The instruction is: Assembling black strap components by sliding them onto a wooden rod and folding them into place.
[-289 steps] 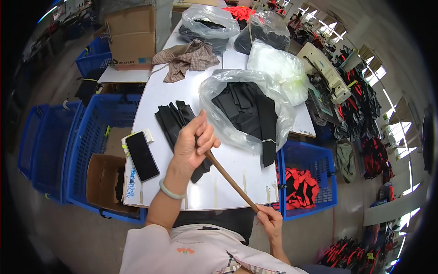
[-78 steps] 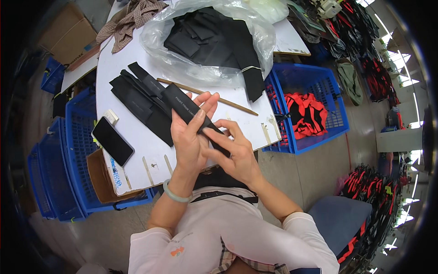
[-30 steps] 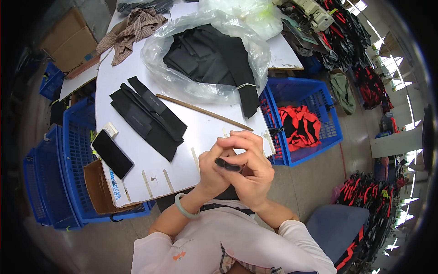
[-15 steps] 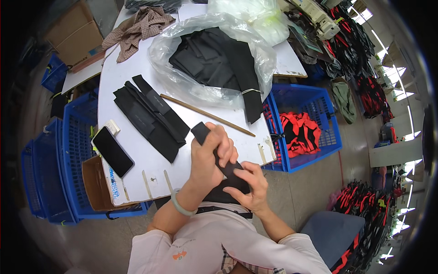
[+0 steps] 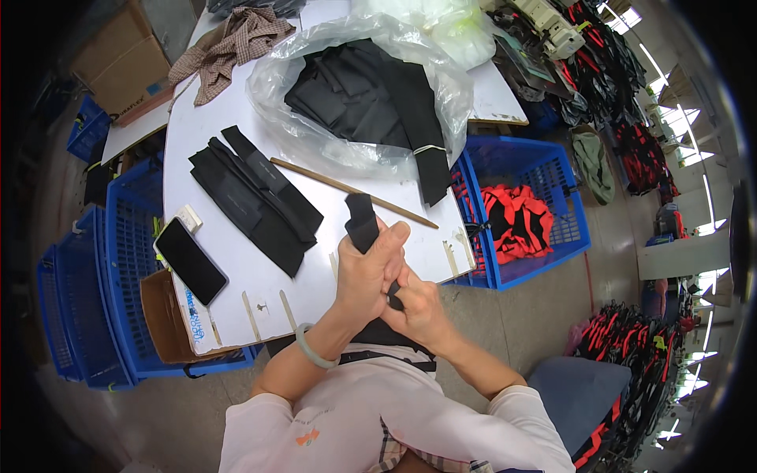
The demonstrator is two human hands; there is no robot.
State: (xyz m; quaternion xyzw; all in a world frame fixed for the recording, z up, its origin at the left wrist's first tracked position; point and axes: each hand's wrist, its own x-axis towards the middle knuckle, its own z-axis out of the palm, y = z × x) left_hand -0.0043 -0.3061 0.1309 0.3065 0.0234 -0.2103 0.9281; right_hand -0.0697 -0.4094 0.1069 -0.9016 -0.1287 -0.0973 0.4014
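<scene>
A black fabric strip (image 5: 362,224) is bunched in my two hands, above the near edge of the white table. My left hand (image 5: 367,274) is closed around it, and one end sticks up past the thumb. Pressed up against the left one, my right hand (image 5: 419,309) is closed on the lower part of the strip; its fingertips are partly hidden. Flat black fabric pieces (image 5: 252,197) lie in a stack to the left. Beyond my hands a thin wooden stick (image 5: 355,191) lies slantwise.
A clear plastic bag (image 5: 272,110) holds black fabric pieces (image 5: 355,98). A phone (image 5: 192,260) lies at the table's (image 5: 272,303) left edge. Blue crates (image 5: 134,260) stand left; another blue crate (image 5: 544,272) at right holds red-and-black fabric (image 5: 520,225). A checked cloth (image 5: 229,55) lies at the back.
My right hand has moved up against my left and closed on the strip, where its fingers were spread before. The strip's lower part is now gathered in. The view has shifted slightly.
</scene>
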